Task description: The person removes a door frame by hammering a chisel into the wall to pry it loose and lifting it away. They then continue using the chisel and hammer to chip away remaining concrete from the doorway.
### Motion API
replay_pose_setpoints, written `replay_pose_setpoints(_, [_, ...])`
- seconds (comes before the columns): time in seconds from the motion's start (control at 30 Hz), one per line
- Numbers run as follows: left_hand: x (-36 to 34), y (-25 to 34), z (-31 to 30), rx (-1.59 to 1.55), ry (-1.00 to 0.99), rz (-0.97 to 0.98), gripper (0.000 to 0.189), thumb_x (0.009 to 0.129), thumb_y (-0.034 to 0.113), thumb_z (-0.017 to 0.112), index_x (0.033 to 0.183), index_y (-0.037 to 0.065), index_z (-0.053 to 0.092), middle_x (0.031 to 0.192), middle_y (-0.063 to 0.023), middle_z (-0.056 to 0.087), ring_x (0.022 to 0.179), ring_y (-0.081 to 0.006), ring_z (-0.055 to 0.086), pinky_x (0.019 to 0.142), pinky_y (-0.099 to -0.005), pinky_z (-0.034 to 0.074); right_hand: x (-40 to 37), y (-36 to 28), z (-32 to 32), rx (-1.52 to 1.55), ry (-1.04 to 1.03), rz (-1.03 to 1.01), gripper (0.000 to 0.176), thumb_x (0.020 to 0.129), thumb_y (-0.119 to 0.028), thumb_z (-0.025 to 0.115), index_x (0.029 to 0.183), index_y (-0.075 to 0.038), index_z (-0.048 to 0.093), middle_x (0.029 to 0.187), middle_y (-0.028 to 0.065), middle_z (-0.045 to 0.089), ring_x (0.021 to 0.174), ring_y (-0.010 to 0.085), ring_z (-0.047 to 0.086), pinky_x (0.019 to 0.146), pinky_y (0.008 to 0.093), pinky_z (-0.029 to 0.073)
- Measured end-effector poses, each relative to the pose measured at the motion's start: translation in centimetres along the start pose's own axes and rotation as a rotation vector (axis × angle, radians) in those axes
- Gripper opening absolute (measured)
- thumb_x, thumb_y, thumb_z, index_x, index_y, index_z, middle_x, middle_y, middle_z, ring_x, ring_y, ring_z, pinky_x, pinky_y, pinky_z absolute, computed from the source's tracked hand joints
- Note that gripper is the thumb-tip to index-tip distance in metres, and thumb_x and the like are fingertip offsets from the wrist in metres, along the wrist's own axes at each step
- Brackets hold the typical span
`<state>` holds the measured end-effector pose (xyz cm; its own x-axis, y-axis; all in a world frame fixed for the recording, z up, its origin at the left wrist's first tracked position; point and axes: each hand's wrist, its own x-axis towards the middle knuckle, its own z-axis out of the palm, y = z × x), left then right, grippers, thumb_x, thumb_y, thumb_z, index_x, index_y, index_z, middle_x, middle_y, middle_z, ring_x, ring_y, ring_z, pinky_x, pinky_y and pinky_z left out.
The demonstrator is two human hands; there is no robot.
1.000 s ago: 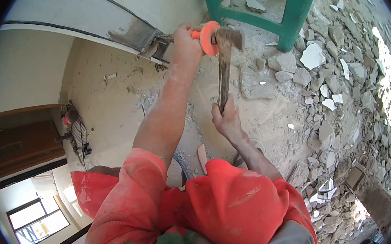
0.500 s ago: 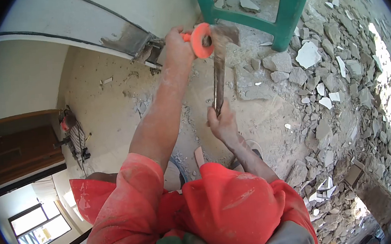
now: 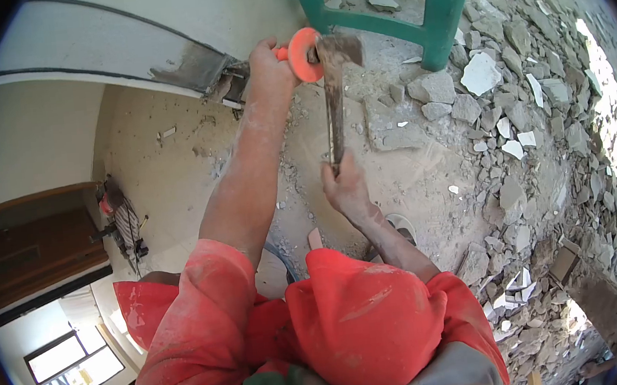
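My left hand (image 3: pixel 266 61) is wrapped round the grip of a chisel with a round orange guard (image 3: pixel 304 55), held beside the broken lower edge of the wall (image 3: pixel 227 81). The chisel's tip is hidden behind the hand. Lower down, my right hand (image 3: pixel 347 187) is closed on the handle of a hammer (image 3: pixel 334 108). The hammer's head is right at the chisel's struck end, just right of the guard; whether they touch is unclear.
Green stool legs (image 3: pixel 440 13) stand beyond the hammer. Broken concrete and tile rubble (image 3: pixel 509 117) is heaped along the right side. A flat slab piece (image 3: pixel 395 128) lies on the dusty floor. At the left are a tool with a bag (image 3: pixel 121 218) and a window (image 3: pixel 77 368).
The camera view has shifted slightly. Both hands, the chisel and the hammer appear a little farther left and mostly higher in the frame. Both hands keep their hold.
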<state>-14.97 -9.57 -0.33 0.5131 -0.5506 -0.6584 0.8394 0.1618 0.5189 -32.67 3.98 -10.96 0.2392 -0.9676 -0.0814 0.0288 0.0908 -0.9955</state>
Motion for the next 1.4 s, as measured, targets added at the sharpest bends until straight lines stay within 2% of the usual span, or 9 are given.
replay_pose_setpoints(0.17, [0.0,0.4,0.4,0.062,-0.042,0.064,0.019,0.095,0.020,0.042,0.094,0.001,0.043,0.092,-0.0121,0.053,0.086,-0.0263,0.056,0.083,-0.0472,0.050,-1.2,-2.7,-5.5,0.059,-0.145,0.188,0.029,0.091,-0.027,0.060,0.094,-0.001,0.048,0.059,0.0050,0.057,0.050,0.0129,0.058,0.043,0.0305,0.045])
replay_pose_setpoints(0.43, [3.2,0.5,-0.1,-0.132,0.041,-0.036,0.017,0.094,0.018,0.045,0.096,0.002,0.042,0.093,-0.0100,0.051,0.087,-0.0250,0.055,0.082,-0.0465,0.050,6.8,-12.0,-9.0,0.339,0.808,-0.483,0.014,0.093,-0.008,0.042,0.085,0.000,0.049,0.063,0.0142,0.059,0.055,0.0213,0.061,0.067,0.0368,0.057])
replay_pose_setpoints(0.47, [4.5,0.6,-1.3,0.029,-0.055,0.045,0.017,0.094,0.018,0.045,0.097,0.002,0.041,0.094,-0.0103,0.051,0.088,-0.0254,0.055,0.083,-0.0471,0.050,5.7,-8.6,-4.2,0.653,0.556,-0.454,0.008,0.088,-0.005,0.045,0.093,0.001,0.044,0.063,0.0129,0.059,0.052,0.0230,0.060,0.058,0.0419,0.056])
replay_pose_setpoints(0.53, [6.4,0.9,-2.6,0.205,-0.163,0.131,0.018,0.094,0.018,0.046,0.098,0.001,0.041,0.097,-0.0111,0.051,0.090,-0.0262,0.056,0.084,-0.0481,0.050,0.6,1.5,0.2,-0.399,-0.227,-0.061,0.017,0.086,-0.010,0.054,0.098,-0.001,0.047,0.061,0.0122,0.060,0.052,0.0208,0.061,0.048,0.0411,0.046])
replay_pose_setpoints(0.63, [1.8,0.7,0.2,-0.078,0.074,-0.006,0.019,0.094,0.018,0.046,0.100,0.001,0.040,0.101,-0.0126,0.051,0.093,-0.0273,0.056,0.086,-0.0493,0.050,0.0,0.3,-1.9,-0.029,-0.191,0.175,0.018,0.089,-0.012,0.057,0.097,0.002,0.049,0.061,0.0111,0.059,0.052,0.0170,0.060,0.046,0.0358,0.047])
replay_pose_setpoints(0.93, [3.7,0.7,-0.1,-0.161,0.021,-0.092,0.017,0.093,0.017,0.044,0.099,0.002,0.041,0.098,-0.0120,0.051,0.092,-0.0277,0.057,0.086,-0.0498,0.050,7.2,-10.8,-10.6,0.325,0.789,-0.493,0.010,0.092,-0.006,0.046,0.098,0.002,0.045,0.065,0.0106,0.058,0.053,0.0164,0.059,0.056,0.0322,0.053])
replay_pose_setpoints(1.07, [3.1,0.1,0.7,-0.101,0.036,-0.029,0.018,0.094,0.018,0.044,0.098,0.001,0.043,0.096,-0.0125,0.054,0.090,-0.0279,0.058,0.085,-0.0493,0.050,0.2,3.3,0.7,-0.386,-0.157,-0.127,0.012,0.087,-0.010,0.053,0.087,0.001,0.046,0.058,0.0094,0.059,0.050,0.0169,0.059,0.046,0.0335,0.048])
replay_pose_setpoints(1.13, [1.9,0.6,0.4,-0.096,0.026,-0.021,0.018,0.094,0.018,0.044,0.097,0.000,0.044,0.095,-0.0126,0.055,0.087,-0.0278,0.059,0.085,-0.0492,0.050,-0.8,-0.8,-0.7,0.053,-0.162,0.336,0.015,0.088,-0.010,0.056,0.088,0.001,0.047,0.058,0.0080,0.057,0.050,0.0153,0.059,0.044,0.0326,0.048])
replay_pose_setpoints(1.4, [3.9,0.2,-0.4,-0.083,0.029,-0.110,0.020,0.095,0.021,0.043,0.094,0.000,0.044,0.094,-0.0132,0.056,0.086,-0.0275,0.058,0.085,-0.0477,0.050,4.4,-10.3,-12.8,0.450,0.607,-0.375,0.018,0.095,-0.016,0.046,0.087,0.001,0.049,0.064,0.0127,0.056,0.051,0.0179,0.058,0.057,0.0376,0.055])
